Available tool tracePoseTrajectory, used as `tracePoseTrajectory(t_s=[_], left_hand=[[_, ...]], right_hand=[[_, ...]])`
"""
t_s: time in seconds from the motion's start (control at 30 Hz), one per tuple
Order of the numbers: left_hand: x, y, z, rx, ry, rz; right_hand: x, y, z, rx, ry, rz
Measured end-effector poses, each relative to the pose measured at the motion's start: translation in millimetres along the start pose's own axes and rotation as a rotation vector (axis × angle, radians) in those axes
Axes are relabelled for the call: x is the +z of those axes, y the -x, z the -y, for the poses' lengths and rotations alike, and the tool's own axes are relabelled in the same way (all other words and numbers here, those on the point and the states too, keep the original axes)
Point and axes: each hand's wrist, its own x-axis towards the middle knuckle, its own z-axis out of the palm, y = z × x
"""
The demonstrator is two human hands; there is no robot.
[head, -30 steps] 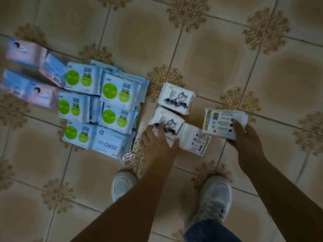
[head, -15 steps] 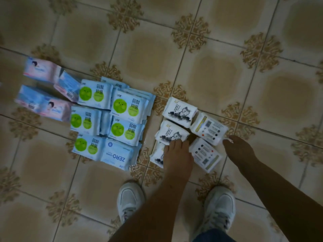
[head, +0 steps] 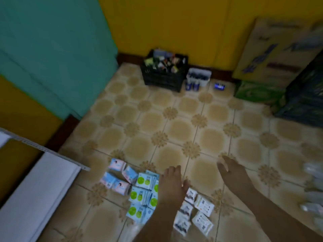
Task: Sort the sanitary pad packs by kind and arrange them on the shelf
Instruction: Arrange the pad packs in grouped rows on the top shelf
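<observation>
Sanitary pad packs lie grouped by kind on the tiled floor. Pink-and-blue packs (head: pixel 116 177) are at the left, blue packs with green circles (head: pixel 139 196) in the middle, white packs with a grey cartoon (head: pixel 201 213) at the right. My left hand (head: pixel 172 185) hovers above the green-circle and white groups, fingers relaxed, holding nothing. My right hand (head: pixel 231 170) is raised over bare floor to the right, fingers spread and empty. A white shelf board (head: pixel 43 193) with a metal edge stands at the lower left.
A black crate (head: pixel 164 74) full of goods stands by the yellow wall. Beside it are a white tub (head: pixel 198 78) and a small blue box (head: pixel 219 86). Cardboard boxes (head: pixel 272 55) and a dark bag (head: pixel 307 95) fill the right corner. Blurred clear packages (head: pixel 312 187) sit at the right edge.
The view has tilted up from the floor to the room. Both hands have lifted off the white packs, which stay in their group on the floor.
</observation>
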Motion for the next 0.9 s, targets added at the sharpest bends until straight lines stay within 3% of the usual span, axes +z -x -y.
tracePoseTrajectory(t_s=[0.1,0.17,0.4,0.57,0.73,0.9], left_hand=[[-145.7,3.5,-23.3,-0.029,0.026,-0.023],[-232.5,18.9,-36.3,-0.068,0.059,-0.122],[-441.0,135.9,-51.4,-0.254,-0.033,-0.396],[-523.9,248.6,-8.7,-0.41,-0.051,-0.553],[-570.3,362.0,52.1,-0.483,0.043,-0.72],[-602.0,476.2,113.7,-0.624,0.058,-0.712]], right_hand=[[-114.1,27.9,102.1,-0.175,0.085,-0.08],[-181.2,50.5,171.3,-0.333,0.145,-0.164],[-330.0,192.5,373.7,-0.803,0.366,-0.389],[-346.5,329.2,479.4,-1.173,0.457,-0.566],[-309.1,464.8,564.8,-1.355,0.326,-0.52],[-248.7,587.0,632.7,-1.515,0.281,-0.456]])
